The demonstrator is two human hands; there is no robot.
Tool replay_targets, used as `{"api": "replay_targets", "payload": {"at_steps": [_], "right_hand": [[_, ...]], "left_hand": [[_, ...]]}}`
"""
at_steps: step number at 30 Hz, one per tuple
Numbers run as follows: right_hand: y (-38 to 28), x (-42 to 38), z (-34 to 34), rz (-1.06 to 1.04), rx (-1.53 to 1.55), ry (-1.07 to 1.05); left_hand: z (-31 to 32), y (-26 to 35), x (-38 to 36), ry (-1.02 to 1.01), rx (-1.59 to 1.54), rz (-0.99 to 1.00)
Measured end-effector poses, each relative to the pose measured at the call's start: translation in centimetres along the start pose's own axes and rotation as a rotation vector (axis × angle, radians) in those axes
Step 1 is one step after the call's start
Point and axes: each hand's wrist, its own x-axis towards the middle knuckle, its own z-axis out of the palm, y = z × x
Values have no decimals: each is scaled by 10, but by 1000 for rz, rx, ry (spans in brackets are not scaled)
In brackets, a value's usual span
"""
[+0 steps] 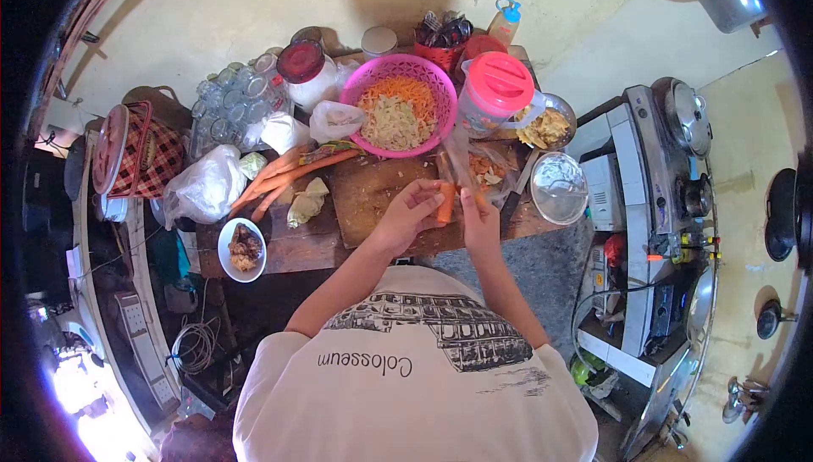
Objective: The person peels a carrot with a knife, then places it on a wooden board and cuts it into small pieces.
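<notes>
My left hand [410,218] is closed on a short peeled carrot [445,204], held upright over the near edge of the wooden board [360,195]. Close on its other side, my right hand [480,223] has its fingers pinched together. A bit of orange shows by those fingers, but I cannot make out what they grip. Just beyond the hands, a clear plastic bag [487,165] holds orange scraps. A knife with a black handle [510,208] lies right of my right hand. Whole carrots [292,176] lie to the left, beside a pale cabbage piece [306,205].
A pink basket [451,89] of shredded carrot and cabbage stands behind the board. Right of it are a pink-lidded jug [500,94] and a round silver lid [559,188]. A white bowl [241,272] sits at the front left edge. A stove [652,157] stands far right.
</notes>
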Motion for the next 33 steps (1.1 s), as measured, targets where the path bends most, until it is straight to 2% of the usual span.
{"api": "replay_targets", "payload": {"at_steps": [2, 5, 8, 11, 14, 17, 20, 23, 26, 29, 33], "right_hand": [[1, 7, -8, 490, 307, -4], [3, 26, -25, 602, 845, -55], [43, 60, -47, 841, 1053, -26], [58, 70, -58, 884, 1104, -61], [37, 62, -53, 753, 944, -54], [-15, 39, -36, 467, 529, -95], [-35, 23, -34, 227, 216, -207], [-58, 9, -32, -133, -59, -308], [-96, 1, -29, -533, -314, -368], [-132, -7, -29, -558, -424, -469], [-142, -8, -27, -617, -540, -522]], "left_hand": [[-4, -9, 4, 2, -42, 3], [-6, -8, 3, -53, -143, -46], [-8, -3, 1, -65, -142, -48], [-10, 1, 2, -71, -170, -61], [-9, 8, -2, -100, -191, -49], [-3, 19, -8, -146, -254, -33], [5, 31, -16, -144, -200, -4], [11, 40, -20, -120, -190, 30], [9, 41, -23, -212, -237, 162], [22, 51, -29, -87, -192, 139], [23, 54, -33, -86, -193, 112]]}}
